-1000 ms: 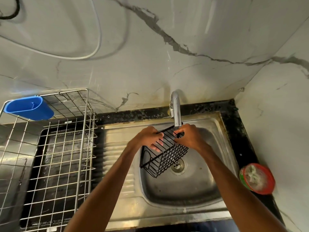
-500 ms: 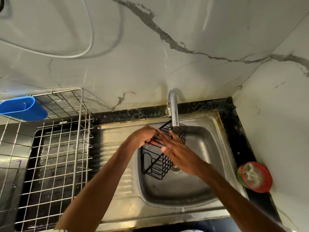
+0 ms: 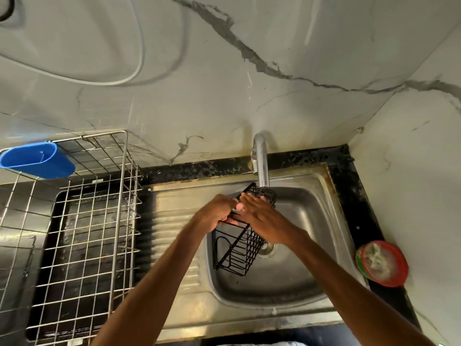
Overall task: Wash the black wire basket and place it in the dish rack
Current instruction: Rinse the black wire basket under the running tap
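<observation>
The black wire basket (image 3: 237,250) hangs tilted over the steel sink (image 3: 311,283), its far end right under the spout of the chrome tap (image 3: 260,163). My left hand (image 3: 215,212) grips the basket's upper left rim with curled fingers. My right hand (image 3: 262,218) lies flat on the basket's wires with straight fingers, pointing toward the tap. The silver wire dish rack (image 3: 82,233) stands on the counter to the left of the sink.
A blue plastic holder (image 3: 37,159) hangs on the rack's far left rim. A red-rimmed round tub (image 3: 383,263) sits on the black counter at the sink's right. Marble walls close off the back and the right side.
My right hand let go of the basket's far rim, opened flat and now lies along its wires. The basket tipped more upright under the tap. My left hand keeps its grip.
</observation>
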### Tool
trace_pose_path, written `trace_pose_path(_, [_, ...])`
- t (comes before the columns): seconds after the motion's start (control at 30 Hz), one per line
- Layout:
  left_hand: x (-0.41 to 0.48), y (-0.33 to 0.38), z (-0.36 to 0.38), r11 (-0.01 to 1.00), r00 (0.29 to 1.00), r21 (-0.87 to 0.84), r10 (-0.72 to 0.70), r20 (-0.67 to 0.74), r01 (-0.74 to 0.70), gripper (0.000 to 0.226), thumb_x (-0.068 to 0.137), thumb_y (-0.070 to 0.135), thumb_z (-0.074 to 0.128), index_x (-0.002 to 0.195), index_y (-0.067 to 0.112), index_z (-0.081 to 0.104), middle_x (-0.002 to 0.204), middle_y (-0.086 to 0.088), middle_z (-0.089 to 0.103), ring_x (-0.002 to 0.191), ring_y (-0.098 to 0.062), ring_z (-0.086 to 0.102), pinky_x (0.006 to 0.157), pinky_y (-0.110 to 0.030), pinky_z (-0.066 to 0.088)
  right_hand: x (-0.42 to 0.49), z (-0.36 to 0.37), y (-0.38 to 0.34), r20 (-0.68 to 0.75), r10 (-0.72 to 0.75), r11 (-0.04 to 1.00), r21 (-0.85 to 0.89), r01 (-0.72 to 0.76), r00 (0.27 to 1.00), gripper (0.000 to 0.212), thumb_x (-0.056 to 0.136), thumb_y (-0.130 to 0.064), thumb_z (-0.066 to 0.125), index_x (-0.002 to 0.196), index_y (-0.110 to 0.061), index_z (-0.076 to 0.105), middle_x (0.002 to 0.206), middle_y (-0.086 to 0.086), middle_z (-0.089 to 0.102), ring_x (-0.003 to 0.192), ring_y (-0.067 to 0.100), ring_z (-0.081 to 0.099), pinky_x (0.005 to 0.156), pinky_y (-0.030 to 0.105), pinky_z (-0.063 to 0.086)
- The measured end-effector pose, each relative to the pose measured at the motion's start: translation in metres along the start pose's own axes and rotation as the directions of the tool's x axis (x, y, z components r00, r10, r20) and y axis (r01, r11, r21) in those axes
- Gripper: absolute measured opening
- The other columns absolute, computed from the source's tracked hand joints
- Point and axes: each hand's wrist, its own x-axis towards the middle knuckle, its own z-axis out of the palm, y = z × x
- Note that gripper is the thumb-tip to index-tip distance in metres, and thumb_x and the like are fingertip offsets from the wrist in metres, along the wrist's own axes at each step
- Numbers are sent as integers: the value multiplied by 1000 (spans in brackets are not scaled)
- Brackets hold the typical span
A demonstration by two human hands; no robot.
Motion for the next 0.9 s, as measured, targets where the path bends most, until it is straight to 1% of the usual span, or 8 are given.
trace_pose_path(0.13, [-4,-2,3,1000,1000,22,5,5,-5,29,110,24,46,105,7,69,88,-16,80,72,-22,79,79,-35,62,12,0,22,-65,158,987,37,-155,985,96,89,-78,-9,162,-18,2,167,-3,-5,155,14,-5,126,39,-3])
trace_pose_path(0.27, [-9,-4,9,999,1000,36,7,11,-7,33,112,24,43,113,0,66,83,-15,76,61,-17,76,53,-23,59,26,-10,37,-39,223,975,4,-223,974,100,83,-78,-11,162,-21,12,169,15,9,156,33,2,125,56,3])
trace_pose_path(0.43, [-6,-10,5,997,997,-4,77,-23,-77,35,112,22,45,106,-2,70,85,-14,76,62,-17,76,48,-22,55,7,6,-3,1,111,993,38,-111,994,95,89,-77,-5,161,-15,-5,168,2,-13,155,17,-15,126,45,-8])
trace_pose_path(0.53, [-11,-11,8,998,997,2,68,-35,-68,36,112,26,44,111,-2,66,83,-17,75,58,-18,75,47,-24,56,21,-3,16,-54,233,970,88,-228,971,93,91,-79,-2,162,-19,5,170,4,0,157,20,-1,126,51,2])
trace_pose_path(0.6, [-16,-12,10,997,997,1,74,-30,-74,34,112,25,43,115,-3,63,81,-15,72,54,-16,74,46,-22,55,32,-15,35,-78,350,922,206,-328,934,93,90,-83,9,152,-19,36,159,9,37,147,28,34,121,57,25])
trace_pose_path(0.67, [-19,-18,11,996,996,3,89,-15,-89,34,112,25,44,117,-4,63,81,-13,70,53,-13,73,44,-21,53,35,-23,46,-28,375,883,316,-347,927,71,95,-75,33,133,-19,55,130,9,62,117,25,59,107,52,47])
trace_pose_path(0.77, [-19,-33,9,991,991,10,137,2,-137,30,111,27,46,113,3,64,93,-11,72,58,-16,74,46,-25,57,32,-34,58,2,354,873,358,-331,935,68,91,-58,64,143,-17,51,139,9,60,121,24,60,98,37,52])
trace_pose_path(0.9, [-20,-49,4,977,979,54,202,38,-204,23,111,32,47,104,17,63,107,-17,73,67,-25,76,47,-27,57,29,-42,68,40,381,839,405,-363,924,77,80,-35,84,145,-13,48,134,8,60,111,22,62,83,33,58])
